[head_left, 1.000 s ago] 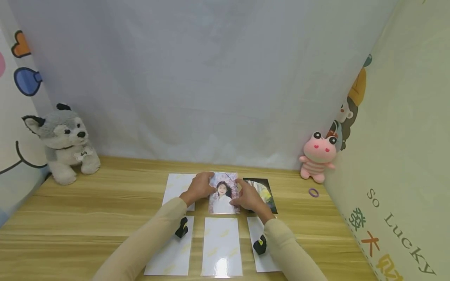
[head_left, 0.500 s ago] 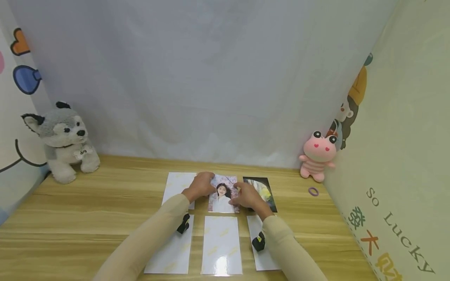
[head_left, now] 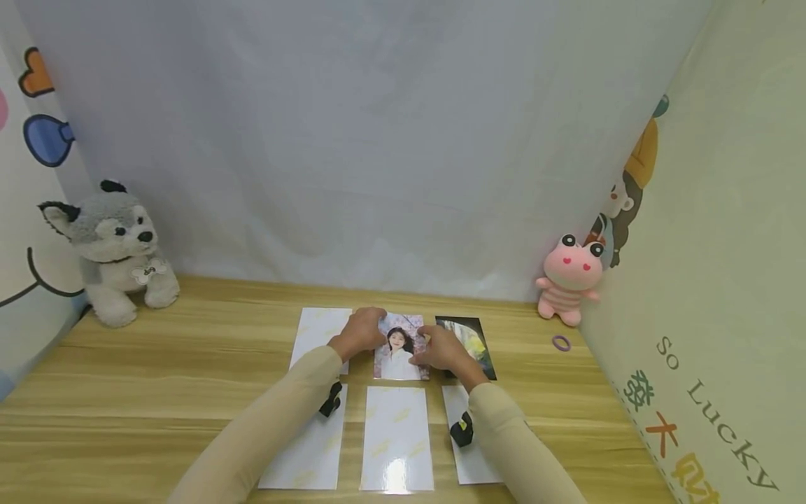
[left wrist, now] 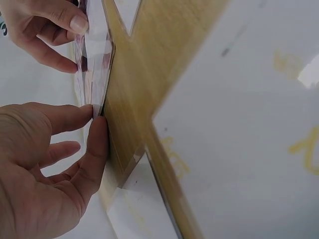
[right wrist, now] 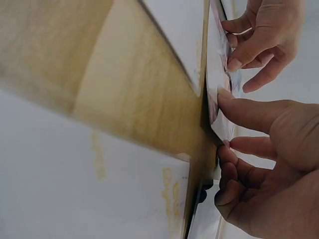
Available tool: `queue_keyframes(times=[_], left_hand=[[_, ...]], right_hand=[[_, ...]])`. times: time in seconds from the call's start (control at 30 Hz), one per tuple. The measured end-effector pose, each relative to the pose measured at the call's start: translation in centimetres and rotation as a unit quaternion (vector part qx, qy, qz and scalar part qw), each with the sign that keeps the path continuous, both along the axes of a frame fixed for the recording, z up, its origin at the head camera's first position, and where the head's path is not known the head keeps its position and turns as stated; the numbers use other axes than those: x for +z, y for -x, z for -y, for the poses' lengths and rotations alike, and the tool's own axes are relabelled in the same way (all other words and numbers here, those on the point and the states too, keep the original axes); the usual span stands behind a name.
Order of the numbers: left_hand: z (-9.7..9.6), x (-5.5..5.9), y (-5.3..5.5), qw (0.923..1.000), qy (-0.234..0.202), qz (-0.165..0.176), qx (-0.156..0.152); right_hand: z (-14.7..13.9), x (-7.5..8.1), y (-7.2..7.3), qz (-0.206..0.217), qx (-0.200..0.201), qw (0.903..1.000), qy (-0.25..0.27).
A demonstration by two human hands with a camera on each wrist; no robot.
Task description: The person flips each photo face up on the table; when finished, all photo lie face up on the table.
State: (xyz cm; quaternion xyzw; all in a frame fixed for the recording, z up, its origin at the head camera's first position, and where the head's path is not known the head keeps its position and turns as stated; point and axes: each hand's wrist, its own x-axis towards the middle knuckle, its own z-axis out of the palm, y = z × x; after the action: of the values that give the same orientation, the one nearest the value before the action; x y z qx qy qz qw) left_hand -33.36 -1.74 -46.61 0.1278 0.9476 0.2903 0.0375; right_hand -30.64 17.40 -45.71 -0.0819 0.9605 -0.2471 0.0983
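A glossy photo print (head_left: 397,365) of a person in white before pink blossom lies in the middle of the back row. My left hand (head_left: 362,330) pinches its left edge; the left wrist view shows thumb and forefinger meeting at a corner of the print (left wrist: 97,69). My right hand (head_left: 443,350) holds the right edge, and in the right wrist view the thumb presses on the print's face with fingers at its edge. A white card (head_left: 310,336) lies left of the print, partly behind my left hand. On the right, my right hand partly covers a dark photo (head_left: 472,339).
Three white cards form the front row: left (head_left: 308,455), middle (head_left: 397,427) and right (head_left: 471,462), the outer two partly under my forearms. Plush husky (head_left: 126,252) stands far left. A pink plush toy (head_left: 569,273) and a purple ring (head_left: 561,343) are at the right.
The print's far edge has come slightly nearer and lower between my hands. Both hands keep their hold almost in place; the other cards stay put.
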Motion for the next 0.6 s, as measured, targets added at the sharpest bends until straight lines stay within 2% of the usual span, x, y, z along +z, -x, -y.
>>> queue_keyframes(times=[0.23,0.43,0.6], left_hand=[[-0.31,-0.02,0.13,0.9997,0.018,-0.015,0.004],[-0.53,0.4,-0.2,0.9996,0.021,0.004,0.016],[-0.25,-0.1,-0.33,0.9996,0.019,-0.022,0.003]], right_hand=[[0.07,-0.01,-0.01,-0.01,0.0,0.9999,-0.008],[0.09,0.04,-0.07,-0.026,0.005,0.9995,-0.016],[0.09,0.06,-0.22,-0.045,0.006,0.9989,-0.014]])
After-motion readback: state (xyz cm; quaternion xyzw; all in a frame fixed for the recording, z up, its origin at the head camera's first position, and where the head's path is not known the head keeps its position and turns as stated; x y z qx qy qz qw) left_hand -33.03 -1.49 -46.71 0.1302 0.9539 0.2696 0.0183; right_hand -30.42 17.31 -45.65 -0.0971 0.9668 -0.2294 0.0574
